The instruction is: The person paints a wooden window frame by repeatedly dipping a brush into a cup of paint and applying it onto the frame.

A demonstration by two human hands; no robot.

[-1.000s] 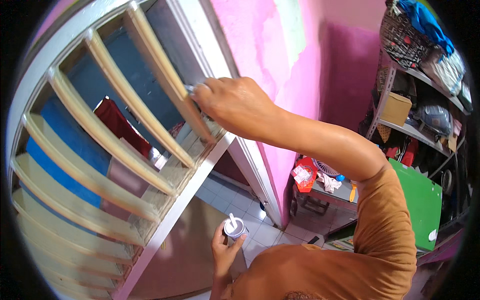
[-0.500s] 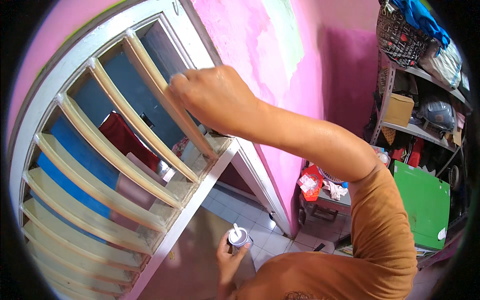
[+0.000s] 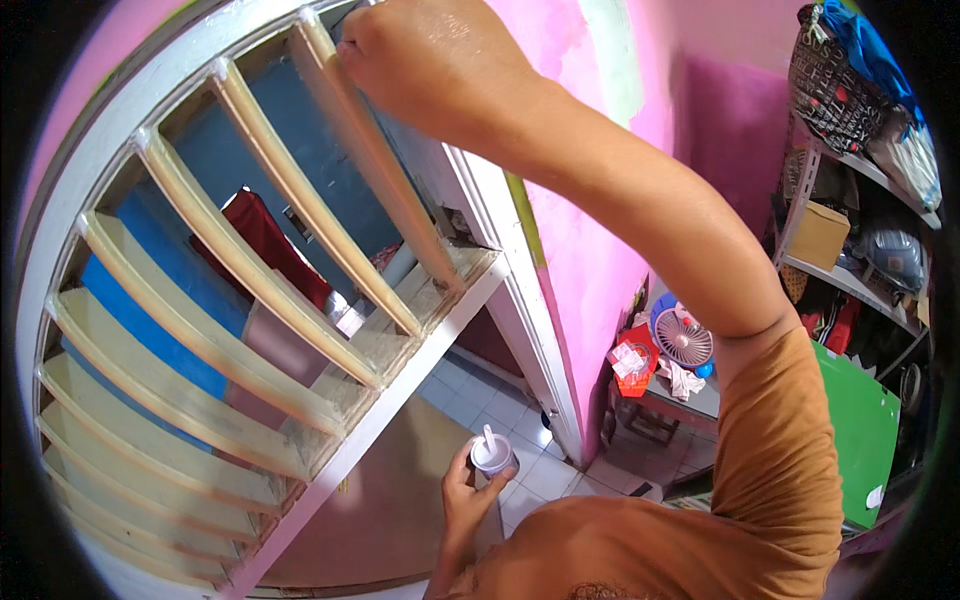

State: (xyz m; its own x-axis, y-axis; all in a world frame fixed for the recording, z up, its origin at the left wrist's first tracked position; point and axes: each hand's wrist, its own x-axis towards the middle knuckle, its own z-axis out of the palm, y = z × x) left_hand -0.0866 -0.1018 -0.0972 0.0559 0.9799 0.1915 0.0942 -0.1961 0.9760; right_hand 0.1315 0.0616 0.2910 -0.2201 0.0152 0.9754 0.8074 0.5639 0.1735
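My left hand [image 3: 463, 505], low in the view, is closed round a small pale jar [image 3: 496, 462]. A white stick-like handle [image 3: 488, 434] pokes up from its top. Raised high, my right hand [image 3: 430, 62] is a closed fist at the upper part of the end slat [image 3: 385, 175] of a slatted opening. Its fingertips are turned away, so what they hold is hidden. Several cream slats [image 3: 275, 165] stand in a white frame [image 3: 372, 428], with dusty-looking patches along the sill at their lower ends.
Through the slats show a blue wall and a dark red cloth [image 3: 262, 245]. Below the frame is a brown door panel [image 3: 385, 515]. A pink wall [image 3: 590, 240] runs beside me. To the right are a fan [image 3: 684, 338], a red basket [image 3: 634, 362], loaded shelves [image 3: 800, 215] and a green panel [image 3: 858, 430].
My right fist has moved up along the end slat to the top of the view. The view has shifted a little, and more of the fan shows. My left hand still holds the jar.
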